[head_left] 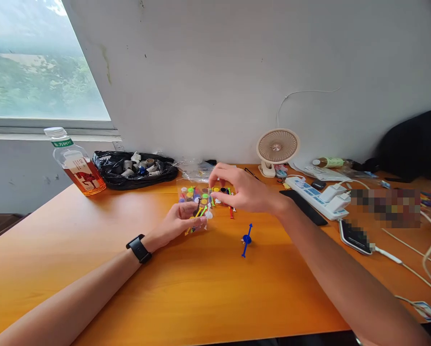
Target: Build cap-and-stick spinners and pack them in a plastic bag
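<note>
A clear plastic bag (192,191) full of small coloured discs and arrow-shaped pieces lies on the wooden table. My left hand (181,218) is closed on its near left side; black, green, yellow and white arrow pieces (201,210) show by the thumb. Over the bag's right part, my right hand (235,187) bends down with thumb and fingers curled in a pinch; whatever sits between the fingertips cannot be made out. More discs and a red arrow piece (231,211) appear below it. Apart from both hands, a blue arrow spinner (247,239) rests on the table.
At the left stands a bottle of amber drink (82,173), beside a black plastic bag (129,173) of scraps. A small fan (277,146) is near the wall. Along the right lie a power strip (312,197), a phone (356,236), cables and a black bag (413,144).
</note>
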Demonstrator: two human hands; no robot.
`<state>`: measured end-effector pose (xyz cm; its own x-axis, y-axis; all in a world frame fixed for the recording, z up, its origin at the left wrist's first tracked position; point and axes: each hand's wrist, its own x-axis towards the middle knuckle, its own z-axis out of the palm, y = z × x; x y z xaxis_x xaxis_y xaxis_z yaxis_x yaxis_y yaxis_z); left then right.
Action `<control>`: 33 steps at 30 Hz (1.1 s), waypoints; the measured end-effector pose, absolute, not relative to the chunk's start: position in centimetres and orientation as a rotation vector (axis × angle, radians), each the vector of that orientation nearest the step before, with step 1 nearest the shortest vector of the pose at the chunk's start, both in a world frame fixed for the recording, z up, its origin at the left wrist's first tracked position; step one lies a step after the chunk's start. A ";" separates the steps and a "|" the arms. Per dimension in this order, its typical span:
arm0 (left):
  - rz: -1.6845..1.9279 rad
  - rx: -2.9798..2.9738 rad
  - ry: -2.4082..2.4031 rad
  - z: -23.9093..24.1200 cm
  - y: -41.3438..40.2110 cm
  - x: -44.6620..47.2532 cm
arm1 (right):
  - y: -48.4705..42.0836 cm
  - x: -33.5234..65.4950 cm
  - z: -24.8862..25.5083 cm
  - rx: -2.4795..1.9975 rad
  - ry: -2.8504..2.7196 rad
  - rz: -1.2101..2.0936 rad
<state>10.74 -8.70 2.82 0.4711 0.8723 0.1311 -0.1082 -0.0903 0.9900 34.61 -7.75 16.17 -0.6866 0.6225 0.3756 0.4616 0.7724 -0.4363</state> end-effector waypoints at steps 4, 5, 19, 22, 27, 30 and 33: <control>1.081 1.456 0.782 3.0 -9.0 10.7 | -9.0 38.4 14.3 -0.886 -2.629 0.815; 1.055 1.484 0.763 2.9 -9.0 10.8 | -9.3 39.4 13.5 -0.880 -2.733 0.930; 0.867 1.598 0.610 1.2 -9.0 11.4 | -11.2 39.1 12.3 -0.939 -2.128 1.034; 0.875 1.575 0.616 1.5 -9.2 11.5 | -11.1 37.2 14.6 -0.876 -1.842 0.923; 0.867 1.576 0.618 2.1 -9.6 11.7 | -10.3 33.8 16.3 -0.860 -1.983 0.669; 0.845 1.557 0.615 2.2 -9.7 11.6 | -9.4 32.3 15.9 -0.875 -2.243 0.454; 0.819 1.553 0.655 2.1 -9.6 11.4 | -8.5 31.4 15.2 -0.831 -2.395 0.378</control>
